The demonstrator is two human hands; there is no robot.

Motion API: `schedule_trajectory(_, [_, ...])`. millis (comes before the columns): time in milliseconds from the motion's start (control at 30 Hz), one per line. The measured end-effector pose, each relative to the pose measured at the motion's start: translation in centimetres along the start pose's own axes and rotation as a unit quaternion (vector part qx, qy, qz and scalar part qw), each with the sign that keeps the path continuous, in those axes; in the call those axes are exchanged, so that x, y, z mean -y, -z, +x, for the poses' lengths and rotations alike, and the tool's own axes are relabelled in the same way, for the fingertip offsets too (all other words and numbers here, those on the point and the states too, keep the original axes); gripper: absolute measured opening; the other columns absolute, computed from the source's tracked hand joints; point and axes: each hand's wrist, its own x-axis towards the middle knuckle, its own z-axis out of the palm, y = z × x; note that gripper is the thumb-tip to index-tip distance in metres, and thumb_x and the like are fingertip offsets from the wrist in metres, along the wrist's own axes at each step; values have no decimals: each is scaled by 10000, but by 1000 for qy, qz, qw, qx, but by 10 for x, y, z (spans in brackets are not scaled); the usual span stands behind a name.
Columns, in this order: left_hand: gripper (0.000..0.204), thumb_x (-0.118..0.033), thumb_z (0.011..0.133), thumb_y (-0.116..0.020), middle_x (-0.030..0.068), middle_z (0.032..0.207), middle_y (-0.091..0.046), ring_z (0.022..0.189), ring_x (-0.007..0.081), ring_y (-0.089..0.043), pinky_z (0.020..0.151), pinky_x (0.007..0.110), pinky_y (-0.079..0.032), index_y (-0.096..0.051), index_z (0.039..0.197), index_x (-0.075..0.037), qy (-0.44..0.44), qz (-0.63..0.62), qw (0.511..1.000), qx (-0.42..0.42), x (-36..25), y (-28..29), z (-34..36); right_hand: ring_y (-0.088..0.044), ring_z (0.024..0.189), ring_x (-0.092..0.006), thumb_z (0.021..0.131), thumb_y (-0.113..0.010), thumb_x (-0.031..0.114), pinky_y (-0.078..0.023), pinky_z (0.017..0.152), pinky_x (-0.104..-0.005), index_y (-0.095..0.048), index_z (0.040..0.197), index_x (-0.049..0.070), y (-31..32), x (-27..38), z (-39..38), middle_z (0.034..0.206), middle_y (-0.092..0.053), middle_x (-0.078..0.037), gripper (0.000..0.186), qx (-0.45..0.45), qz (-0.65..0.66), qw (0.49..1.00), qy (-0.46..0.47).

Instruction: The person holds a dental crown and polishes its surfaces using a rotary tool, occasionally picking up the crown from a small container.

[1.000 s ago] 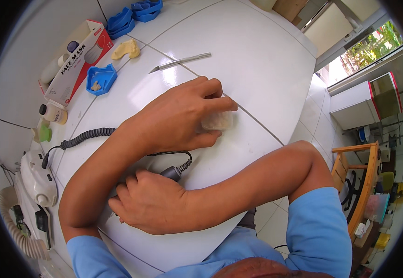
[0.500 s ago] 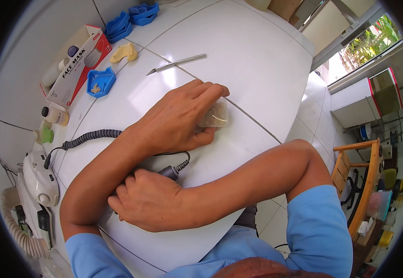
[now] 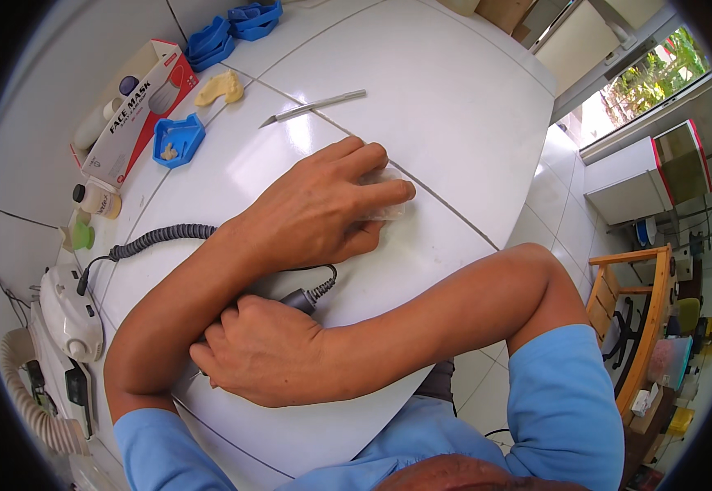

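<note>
My left hand (image 3: 335, 200) reaches across the white tiled tabletop. Its fingers curl over a small clear plastic box (image 3: 390, 211), mostly covered by the hand, so its contents cannot be made out. Nearer me, my right hand (image 3: 259, 353) is closed around a dark rotary handpiece (image 3: 299, 300), crossing close to my left forearm. The handpiece's rear end and cord show; its working tip is hidden. A coiled black cord (image 3: 163, 237) passes under my left forearm. Beyond my left hand lies a metal craft knife (image 3: 313, 108), blade toward the left.
A yellowish dental cast (image 3: 220, 87), a blue tray (image 3: 179, 141) with a pale fragment, and a face mask box (image 3: 139, 119) stand at the far left. More blue trays (image 3: 208, 42) sit behind. A white control unit (image 3: 72, 315) and ribbed hose (image 3: 24, 393) are at left.
My left hand's fingers have shifted on the plastic box, the index finger now stretching over its top. My right hand stays nearly still with the handpiece.
</note>
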Motion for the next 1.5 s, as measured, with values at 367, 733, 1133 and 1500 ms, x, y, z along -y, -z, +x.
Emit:
schedule_trajectory(367, [764,-215,786,-1011,152,1260,-739,1154,380,-736,988,468,-634,-700,1480,-144,76,-63,995,20,-1,17,1,-678,729,-240,1094,-718,448,-497,649,-397,-719,1027,43,2,-2,0,856,-723,-107,410,-9,31,999,1])
schedule_trajectory(733, [695,-275,703,-1093,162,1397,-723,1214,332,-770,1022,444,-649,-565,1099,-55,130,-135,982,-26,3,5,4,-674,724,-251,1074,-732,443,-495,631,-401,-720,998,43,-3,-5,-1,840,-709,-112,407,-24,47,999,-5])
schedule_trajectory(1133, [743,-273,710,-1071,139,1484,-690,1252,298,-775,1117,426,-659,-719,1327,-54,112,-183,975,-66,8,3,1,-695,746,-257,1095,-707,447,-513,639,-409,-723,1016,41,1,-7,3,855,-716,-123,414,6,60,998,5])
schedule_trajectory(1500, [969,-370,691,-1081,117,1497,-657,1215,284,-738,1107,453,-646,-689,1536,-104,135,-163,976,-46,7,0,1,-692,745,-250,1095,-705,447,-513,635,-407,-723,1018,45,1,-7,1,863,-718,-120,410,-3,58,998,6])
